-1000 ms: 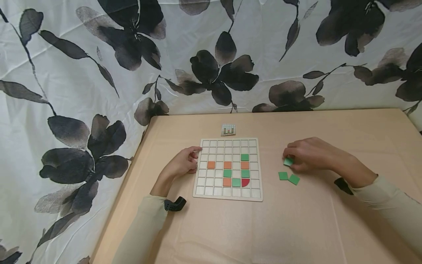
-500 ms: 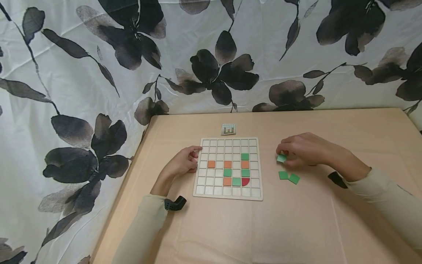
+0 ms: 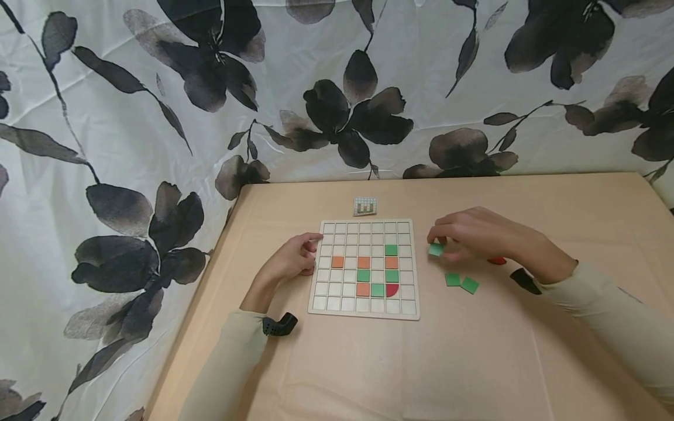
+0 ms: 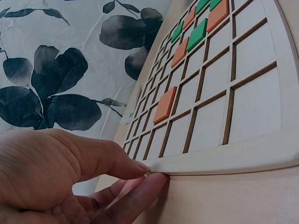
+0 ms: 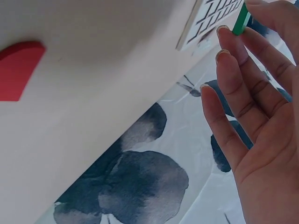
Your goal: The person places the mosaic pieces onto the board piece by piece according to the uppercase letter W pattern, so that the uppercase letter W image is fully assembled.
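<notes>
My right hand [image 3: 479, 234] pinches a green square tile [image 3: 436, 249] between thumb and fingertips, a little right of the grid board. In the right wrist view the same tile [image 5: 241, 21] is tilted on edge at the fingertips. The white grid board [image 3: 323, 292] carries several green and orange square tiles and a red quarter-round tile [image 3: 392, 290]. At the board's left edge is my left hand [image 3: 291, 257]. Its thumb and a finger grip the rim, seen close up in the left wrist view, where an orange tile [image 4: 165, 105] sits in the grid.
Two loose green tiles [image 3: 453, 280] lie on the table [image 3: 474, 362] below my right hand. Partly behind the right wrist lies another red tile [image 3: 497, 261], its curved edge visible in the right wrist view. A small pattern card [image 3: 365, 206] rests beyond the board, before a floral cloth.
My right hand has moved left toward the board with the green tile, uncovering a red tile behind it. The left hand stays at the board's edge.
</notes>
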